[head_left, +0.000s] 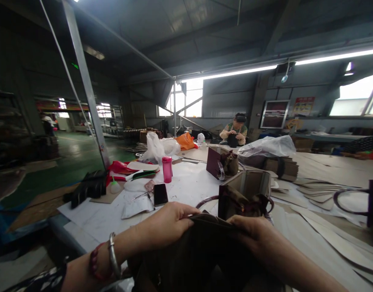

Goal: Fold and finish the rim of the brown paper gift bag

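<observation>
A dark brown bag [204, 255] fills the bottom middle of the head view, its lower part in deep shadow. My left hand [171, 223] pinches its upper edge from the left, thumb and fingers on the rim. On the right side my right hand [255, 231] grips the same edge, its fingers partly hidden behind the material. Just beyond the hands stands an open handbag [245, 194] with a light lining and dark handles. A maroon handbag [215, 162] is farther back on the table.
A pink bottle [167, 169], a black phone [160, 194] and a notebook [138, 207] lie left on the white table [189, 182]. Stacked flat panels [335, 227] cover the right side. A person [235, 132] sits across the table. A metal post [85, 85] rises at left.
</observation>
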A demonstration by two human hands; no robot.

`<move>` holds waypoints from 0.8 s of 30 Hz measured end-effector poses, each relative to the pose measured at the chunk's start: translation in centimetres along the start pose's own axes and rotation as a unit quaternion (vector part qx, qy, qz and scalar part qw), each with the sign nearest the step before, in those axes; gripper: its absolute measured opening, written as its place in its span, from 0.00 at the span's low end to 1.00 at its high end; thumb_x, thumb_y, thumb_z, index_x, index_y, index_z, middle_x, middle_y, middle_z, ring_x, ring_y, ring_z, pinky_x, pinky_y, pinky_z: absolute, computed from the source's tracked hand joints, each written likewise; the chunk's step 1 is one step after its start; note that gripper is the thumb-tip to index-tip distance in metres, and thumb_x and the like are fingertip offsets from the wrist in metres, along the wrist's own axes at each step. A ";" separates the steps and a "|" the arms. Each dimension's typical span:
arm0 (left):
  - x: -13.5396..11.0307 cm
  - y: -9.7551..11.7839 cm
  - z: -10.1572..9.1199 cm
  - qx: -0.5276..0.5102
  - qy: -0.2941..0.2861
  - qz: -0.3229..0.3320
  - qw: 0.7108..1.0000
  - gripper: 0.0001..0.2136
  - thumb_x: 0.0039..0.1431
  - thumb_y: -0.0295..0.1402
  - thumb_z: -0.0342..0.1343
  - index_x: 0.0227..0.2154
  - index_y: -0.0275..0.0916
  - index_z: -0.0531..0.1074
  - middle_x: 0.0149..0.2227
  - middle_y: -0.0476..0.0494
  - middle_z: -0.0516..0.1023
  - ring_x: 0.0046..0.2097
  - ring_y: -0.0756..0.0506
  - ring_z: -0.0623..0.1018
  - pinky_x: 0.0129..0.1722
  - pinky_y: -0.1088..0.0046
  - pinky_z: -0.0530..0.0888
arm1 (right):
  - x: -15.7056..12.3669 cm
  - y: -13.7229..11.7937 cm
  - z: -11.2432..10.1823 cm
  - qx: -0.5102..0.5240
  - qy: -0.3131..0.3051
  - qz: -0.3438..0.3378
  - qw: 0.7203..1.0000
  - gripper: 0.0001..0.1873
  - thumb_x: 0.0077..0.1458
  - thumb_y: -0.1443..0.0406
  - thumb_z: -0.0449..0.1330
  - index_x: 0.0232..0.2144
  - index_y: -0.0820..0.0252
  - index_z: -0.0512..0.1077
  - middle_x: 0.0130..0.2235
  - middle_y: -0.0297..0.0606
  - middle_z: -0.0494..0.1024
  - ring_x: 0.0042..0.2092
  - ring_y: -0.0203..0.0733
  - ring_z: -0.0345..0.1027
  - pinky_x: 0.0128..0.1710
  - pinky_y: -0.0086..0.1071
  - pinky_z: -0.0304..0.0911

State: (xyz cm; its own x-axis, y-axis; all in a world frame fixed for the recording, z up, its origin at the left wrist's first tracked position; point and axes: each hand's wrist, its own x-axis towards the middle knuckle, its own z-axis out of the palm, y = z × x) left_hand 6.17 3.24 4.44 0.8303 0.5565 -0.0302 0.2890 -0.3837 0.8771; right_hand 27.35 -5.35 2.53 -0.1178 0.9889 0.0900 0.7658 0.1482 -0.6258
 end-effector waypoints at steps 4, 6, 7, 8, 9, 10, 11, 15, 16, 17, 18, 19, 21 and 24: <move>-0.4 0.1 0.4 -0.016 -0.012 -0.006 1.000 0.15 0.54 0.30 0.45 0.42 0.38 0.71 0.36 0.47 0.76 0.37 0.46 0.73 0.35 0.76 0.67 | -0.2 0.2 0.0 0.009 -0.016 0.006 1.000 0.11 0.53 0.63 0.49 0.31 0.59 0.71 0.28 0.32 0.74 0.30 0.37 0.68 0.28 0.25 0.60; -0.3 0.2 0.7 -0.027 -0.020 -0.018 0.999 0.15 0.54 0.31 0.45 0.42 0.37 0.72 0.36 0.46 0.76 0.34 0.47 0.73 0.34 0.76 0.67 | 0.0 0.2 -0.2 -0.023 -0.006 0.013 1.000 0.10 0.51 0.62 0.52 0.35 0.57 0.70 0.29 0.32 0.75 0.31 0.38 0.68 0.30 0.27 0.60; -0.3 0.2 0.8 -0.031 -0.021 -0.020 0.999 0.15 0.54 0.30 0.45 0.42 0.37 0.72 0.36 0.46 0.76 0.34 0.47 0.72 0.33 0.76 0.67 | 0.0 0.1 -0.4 -0.044 0.001 0.012 0.999 0.11 0.51 0.62 0.53 0.37 0.56 0.70 0.30 0.32 0.76 0.32 0.39 0.69 0.31 0.27 0.60; -0.3 0.3 1.0 -0.033 -0.020 -0.020 0.999 0.15 0.53 0.29 0.45 0.41 0.37 0.72 0.36 0.46 0.76 0.33 0.48 0.72 0.33 0.76 0.67 | 0.1 -0.1 -0.5 -0.068 0.006 0.007 0.998 0.13 0.50 0.61 0.53 0.39 0.54 0.69 0.31 0.33 0.76 0.33 0.40 0.69 0.33 0.28 0.60; -0.3 0.3 1.1 -0.033 -0.016 -0.018 0.999 0.15 0.53 0.29 0.45 0.41 0.37 0.72 0.35 0.47 0.76 0.32 0.48 0.71 0.33 0.76 0.67 | 0.2 -0.3 -0.6 -0.092 0.008 0.001 0.996 0.13 0.51 0.61 0.53 0.41 0.53 0.69 0.32 0.33 0.76 0.34 0.40 0.69 0.33 0.28 0.60; -0.3 0.3 1.2 -0.032 -0.011 -0.016 0.999 0.15 0.53 0.28 0.45 0.41 0.37 0.73 0.35 0.47 0.76 0.32 0.48 0.71 0.33 0.76 0.66 | 0.3 -0.5 -0.7 -0.117 0.006 -0.004 0.993 0.13 0.51 0.62 0.53 0.41 0.51 0.69 0.32 0.33 0.76 0.35 0.41 0.69 0.34 0.29 0.60; -0.4 0.2 1.3 -0.032 -0.008 -0.016 0.999 0.15 0.52 0.28 0.45 0.40 0.37 0.73 0.34 0.47 0.76 0.31 0.49 0.70 0.33 0.76 0.66 | 0.4 -0.8 -0.8 -0.142 0.003 -0.003 0.990 0.13 0.52 0.62 0.52 0.40 0.50 0.69 0.32 0.34 0.76 0.35 0.41 0.70 0.34 0.29 0.60; -0.5 0.0 1.4 -0.027 0.005 -0.017 0.999 0.15 0.51 0.27 0.44 0.38 0.36 0.74 0.31 0.48 0.75 0.29 0.50 0.69 0.32 0.76 0.66 | 1.1 -2.0 -0.4 -0.230 0.016 0.006 0.973 0.13 0.50 0.62 0.54 0.40 0.50 0.70 0.35 0.37 0.76 0.38 0.46 0.69 0.36 0.33 0.61; -0.5 -0.1 1.4 -0.024 0.011 -0.018 1.000 0.15 0.51 0.27 0.44 0.37 0.36 0.74 0.31 0.48 0.75 0.29 0.50 0.69 0.33 0.76 0.66 | 1.4 -2.3 -0.3 -0.235 0.018 0.002 0.972 0.14 0.50 0.62 0.55 0.41 0.51 0.70 0.37 0.38 0.76 0.39 0.47 0.69 0.38 0.35 0.61; -0.5 -0.1 1.4 -0.020 0.015 -0.020 0.999 0.14 0.51 0.28 0.45 0.36 0.36 0.74 0.31 0.48 0.75 0.29 0.49 0.70 0.33 0.76 0.66 | 1.6 -2.6 -0.1 -0.232 0.016 -0.004 0.973 0.14 0.50 0.62 0.55 0.42 0.51 0.69 0.38 0.39 0.75 0.40 0.47 0.68 0.38 0.36 0.61; -0.5 -0.1 1.4 -0.016 0.018 -0.021 0.999 0.14 0.51 0.28 0.45 0.36 0.35 0.74 0.31 0.47 0.75 0.29 0.49 0.70 0.33 0.76 0.66 | 1.9 -2.8 0.0 -0.221 0.010 -0.011 0.975 0.15 0.50 0.62 0.54 0.42 0.51 0.69 0.38 0.39 0.75 0.40 0.47 0.68 0.39 0.36 0.61; -0.5 -0.1 1.4 -0.013 0.019 -0.022 0.999 0.14 0.51 0.28 0.45 0.36 0.35 0.74 0.31 0.47 0.75 0.29 0.49 0.70 0.33 0.76 0.66 | 2.1 -3.1 0.1 -0.207 0.003 -0.017 0.978 0.14 0.50 0.62 0.54 0.42 0.51 0.69 0.38 0.38 0.75 0.40 0.46 0.68 0.39 0.35 0.61; -0.5 -0.1 1.3 -0.015 0.018 -0.021 1.000 0.14 0.51 0.28 0.45 0.37 0.36 0.74 0.31 0.47 0.75 0.29 0.49 0.69 0.32 0.76 0.66 | 2.5 -3.3 0.3 -0.182 -0.006 -0.023 0.983 0.13 0.50 0.64 0.53 0.40 0.52 0.70 0.36 0.37 0.76 0.40 0.44 0.68 0.38 0.33 0.60; -0.4 -0.1 1.3 -0.032 0.011 -0.017 0.999 0.15 0.51 0.28 0.45 0.38 0.37 0.74 0.31 0.48 0.75 0.29 0.50 0.69 0.31 0.76 0.66 | 2.8 -3.3 0.4 -0.160 -0.002 -0.021 0.987 0.11 0.51 0.64 0.53 0.36 0.53 0.71 0.34 0.36 0.76 0.38 0.42 0.69 0.36 0.30 0.60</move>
State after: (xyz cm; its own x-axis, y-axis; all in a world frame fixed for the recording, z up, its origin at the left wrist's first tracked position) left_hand 6.39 2.07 3.73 0.8096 0.5849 -0.0496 0.2842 -0.3166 0.9050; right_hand 24.23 -3.05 4.59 -0.1560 0.9820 0.1064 0.9205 0.1836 -0.3449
